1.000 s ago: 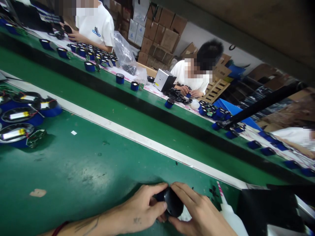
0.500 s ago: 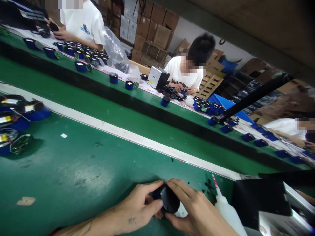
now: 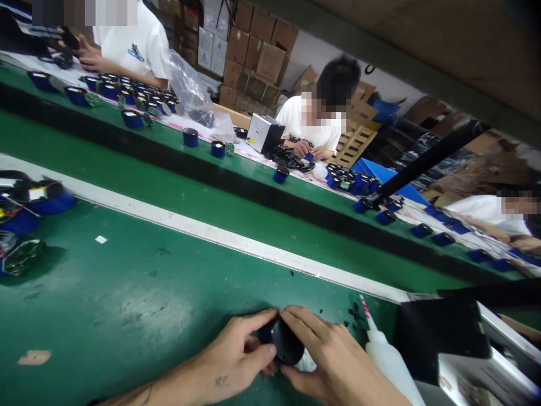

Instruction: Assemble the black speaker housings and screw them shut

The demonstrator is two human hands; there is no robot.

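Between my two hands, low in the middle of the head view, is a round housing (image 3: 287, 341) with a flat black face and a dark blue side. My left hand (image 3: 243, 349) wraps its left side, thumb along the front edge. Over the top and right side curve the fingers of my right hand (image 3: 323, 349), with its thumb underneath. The housing is tilted, its black face turned to the right. Most of its blue body is hidden by my fingers. A white squeeze bottle (image 3: 391, 361) with a red-and-white nozzle stands right of my right hand.
Blue housings with wires and a circuit board (image 3: 25, 254) sit at the left. Small black scraps (image 3: 354, 311) lie near the bottle. A black box (image 3: 443, 327) is at the right. Beyond the white rail (image 3: 190, 228), co-workers sit at a raised bench (image 3: 245, 169) with many blue housings.
The whole view has shifted slightly. My hands keep the same grip on the housing. At the far left, a co-worker's hands have moved.
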